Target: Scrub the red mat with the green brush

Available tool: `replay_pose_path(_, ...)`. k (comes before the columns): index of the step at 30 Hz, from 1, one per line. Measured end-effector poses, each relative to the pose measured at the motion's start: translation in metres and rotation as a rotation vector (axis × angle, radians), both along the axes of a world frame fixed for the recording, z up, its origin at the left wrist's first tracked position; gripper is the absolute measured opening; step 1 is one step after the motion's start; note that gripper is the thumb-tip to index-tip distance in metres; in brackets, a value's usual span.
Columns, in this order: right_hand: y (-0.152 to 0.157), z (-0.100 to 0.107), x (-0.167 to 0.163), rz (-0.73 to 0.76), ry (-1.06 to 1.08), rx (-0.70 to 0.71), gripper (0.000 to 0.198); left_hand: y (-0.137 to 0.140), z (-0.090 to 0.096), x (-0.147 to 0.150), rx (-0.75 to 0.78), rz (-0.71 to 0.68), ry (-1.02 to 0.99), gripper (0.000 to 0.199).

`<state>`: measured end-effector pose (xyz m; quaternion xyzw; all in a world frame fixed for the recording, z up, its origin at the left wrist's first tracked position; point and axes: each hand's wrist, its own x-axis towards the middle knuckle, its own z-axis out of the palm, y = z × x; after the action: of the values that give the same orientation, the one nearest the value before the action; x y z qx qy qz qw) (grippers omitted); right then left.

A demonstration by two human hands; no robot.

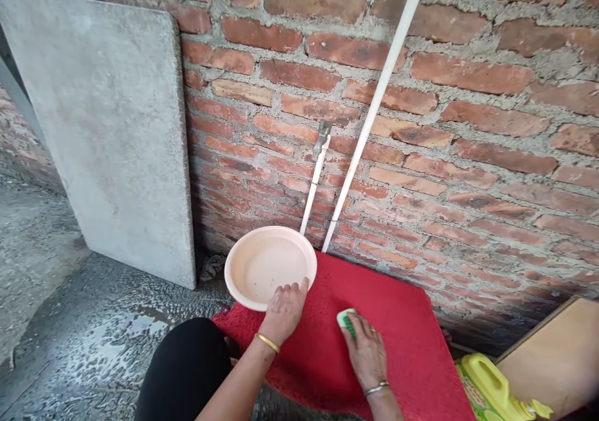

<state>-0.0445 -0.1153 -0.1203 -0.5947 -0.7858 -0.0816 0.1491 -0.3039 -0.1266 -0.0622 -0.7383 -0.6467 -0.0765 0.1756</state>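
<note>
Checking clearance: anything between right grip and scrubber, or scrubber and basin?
Nothing visible between right grip and green scrubber: it's held. Toward the basin, left grip at the near rim partly blocks the direct line.

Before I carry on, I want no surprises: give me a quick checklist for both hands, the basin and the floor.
1. Right hand holding the green brush: ok.
2. Green brush over the red mat: ok.
3. Left hand on the basin: ok, at its near side.
4. Basin supported underneath: cannot tell, underside hidden.
5. Floor dry: not ok, wet at left.
6. Yellow jug clear of both hands: ok.
</note>
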Motion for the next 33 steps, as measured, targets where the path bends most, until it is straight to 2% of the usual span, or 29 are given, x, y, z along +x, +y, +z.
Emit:
replay_pose_path(4,0.008,-0.003,0.088,-0.283,-0.001,0.020,0.053,-0.001,0.000,0.000,0.015,-0.001,-0.008,0.053)
replay_pose_path(7,0.006,-0.003,0.117,-0.391,0.030,0.032,0.057,-0.001,-0.001,0.000,0.007,0.008,-0.016,0.054)
replay_pose_path(10,-0.002,-0.003,0.093,-0.313,0.039,0.051,0.055,-0.001,-0.003,-0.001,0.010,0.009,-0.014,0.055)
replay_pose_path(15,-0.023,-0.008,-0.006,0.061,0.057,0.067,0.037,0.001,-0.006,-0.004,-0.005,0.005,0.025,0.055)
replay_pose_path(18,-0.027,-0.010,-0.036,0.143,0.052,0.077,0.034,0.001,-0.006,-0.006,0.005,0.002,0.036,0.055)
replay_pose_path(21,-0.020,-0.009,-0.017,0.084,0.039,0.063,0.035,0.001,-0.004,-0.004,-0.003,0.004,0.040,0.055)
replay_pose_path(28,-0.003,-0.001,0.105,-0.342,-0.025,0.022,0.050,0.000,0.002,0.000,-0.023,0.013,0.013,0.053)
replay_pose_path(30,-0.005,-0.001,0.116,-0.398,-0.036,0.028,0.051,0.000,0.002,-0.001,-0.013,0.011,0.010,0.053)
replay_pose_path(33,-0.012,-0.002,0.094,-0.318,-0.048,0.022,0.044,-0.002,0.001,-0.002,0.001,0.012,0.029,0.053)
